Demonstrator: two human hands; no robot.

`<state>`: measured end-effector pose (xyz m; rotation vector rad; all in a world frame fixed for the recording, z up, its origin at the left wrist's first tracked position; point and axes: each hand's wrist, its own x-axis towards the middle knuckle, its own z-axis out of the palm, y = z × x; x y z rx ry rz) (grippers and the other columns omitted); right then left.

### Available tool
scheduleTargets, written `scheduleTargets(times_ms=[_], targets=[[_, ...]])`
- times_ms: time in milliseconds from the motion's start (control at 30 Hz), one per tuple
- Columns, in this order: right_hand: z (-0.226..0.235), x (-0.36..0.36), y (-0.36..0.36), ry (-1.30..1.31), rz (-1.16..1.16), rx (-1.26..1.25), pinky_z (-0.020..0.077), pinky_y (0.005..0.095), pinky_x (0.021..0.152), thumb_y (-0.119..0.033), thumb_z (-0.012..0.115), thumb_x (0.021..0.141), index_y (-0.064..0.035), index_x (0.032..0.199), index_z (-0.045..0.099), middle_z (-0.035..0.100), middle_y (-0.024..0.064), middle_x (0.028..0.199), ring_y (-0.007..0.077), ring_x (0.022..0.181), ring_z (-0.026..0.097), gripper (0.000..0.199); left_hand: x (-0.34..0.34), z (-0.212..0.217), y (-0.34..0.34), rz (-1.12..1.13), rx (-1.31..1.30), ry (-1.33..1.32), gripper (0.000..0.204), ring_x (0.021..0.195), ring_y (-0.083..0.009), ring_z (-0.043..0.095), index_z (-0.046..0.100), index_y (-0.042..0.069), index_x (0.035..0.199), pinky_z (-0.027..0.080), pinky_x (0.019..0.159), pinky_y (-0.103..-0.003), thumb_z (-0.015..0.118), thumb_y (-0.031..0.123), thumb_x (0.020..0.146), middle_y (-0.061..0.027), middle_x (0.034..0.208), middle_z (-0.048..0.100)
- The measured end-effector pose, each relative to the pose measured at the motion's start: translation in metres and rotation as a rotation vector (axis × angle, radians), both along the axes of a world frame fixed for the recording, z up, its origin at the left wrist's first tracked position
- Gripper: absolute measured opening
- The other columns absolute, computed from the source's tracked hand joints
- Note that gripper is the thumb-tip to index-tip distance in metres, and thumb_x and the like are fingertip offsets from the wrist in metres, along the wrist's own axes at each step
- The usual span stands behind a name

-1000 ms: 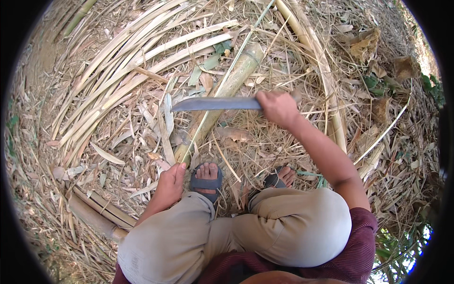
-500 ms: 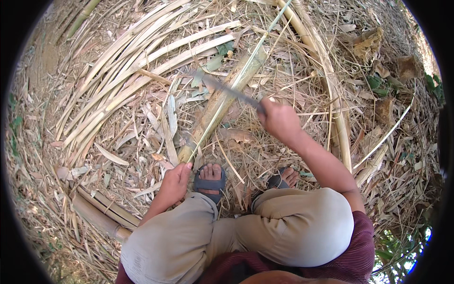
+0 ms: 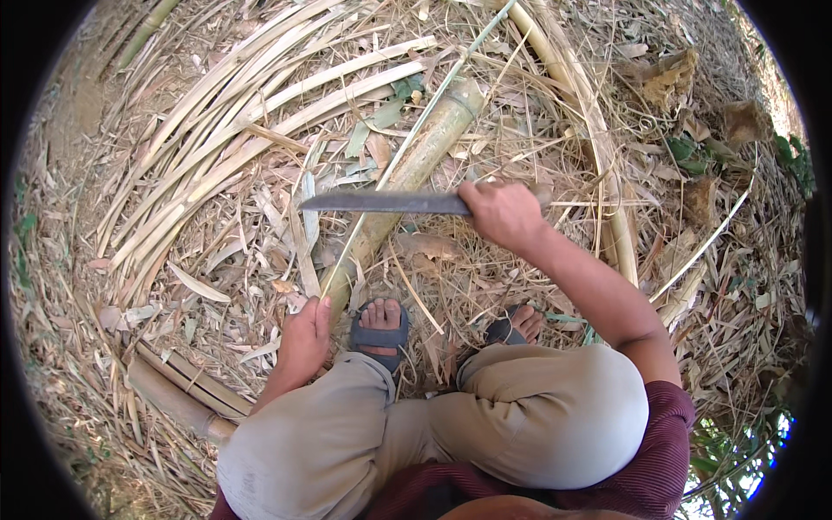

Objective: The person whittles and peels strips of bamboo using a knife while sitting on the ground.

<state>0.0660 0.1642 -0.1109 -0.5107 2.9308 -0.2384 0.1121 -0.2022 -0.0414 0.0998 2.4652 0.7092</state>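
A machete [image 3: 386, 203] with a long dark blade is gripped in my right hand [image 3: 504, 213]. Its blade lies level across a thin bamboo strip [image 3: 404, 149] and the bamboo log under it, tip toward the left. My left hand [image 3: 305, 336] is closed round the near end of that strip, beside the log's near end. The strip runs up and to the right along the bamboo log [image 3: 431, 149], past its far end. Whether the blade touches the strip I cannot tell.
Split bamboo strips [image 3: 227, 104] lie in a curved pile at the upper left. Long bamboo poles [image 3: 582, 95] arch along the right, and thicker bamboo pieces [image 3: 178, 394] lie at lower left. My sandalled feet [image 3: 380, 328] stand near the log. Dry leaves and shavings cover the ground.
The machete has swung from slanting up-left to nearly level, lower and nearer me. My left hand and the strip's near end have shifted slightly left.
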Motion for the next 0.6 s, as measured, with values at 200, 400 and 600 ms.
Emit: scheduleTargets(times_ms=[200, 400, 600], targets=[[-0.004, -0.048, 0.077, -0.198, -0.596, -0.040, 0.0533, 0.0378, 0.042, -0.021, 0.045, 0.104, 0.0025, 0.102, 0.055, 0.064, 0.0121, 0.066, 0.0235, 0.049, 0.062, 0.026, 0.001, -0.005, -0.006, -0.043, -0.024, 0.062, 0.032, 0.063, -0.0504, 0.057, 0.055, 0.001, 0.088, 0.044, 0.058, -0.054, 0.047, 0.027, 0.105, -0.0282, 0.064, 0.056], [0.020, -0.022, 0.003, -0.329, -0.081, 0.053, 0.0536, 0.0378, 0.043, -0.021, 0.044, 0.103, -0.0025, 0.107, 0.055, 0.064, 0.0121, 0.071, 0.0221, 0.056, 0.064, 0.021, -0.001, 0.004, -0.003, -0.106, -0.088, 0.088, 0.030, 0.062, -0.0496, 0.058, 0.054, 0.000, 0.088, 0.044, 0.057, -0.055, 0.049, 0.025, 0.104, -0.0279, 0.063, 0.057], [0.004, -0.041, 0.040, -0.256, -0.590, -0.035, 0.0560, 0.0401, 0.046, -0.021, 0.047, 0.103, -0.0033, 0.098, 0.059, 0.066, 0.0112, 0.069, 0.0241, 0.057, 0.067, 0.022, -0.002, -0.001, -0.007, -0.076, -0.066, 0.098, 0.030, 0.061, -0.0491, 0.057, 0.054, 0.000, 0.087, 0.044, 0.056, -0.053, 0.051, 0.025, 0.103, -0.0268, 0.061, 0.056]])
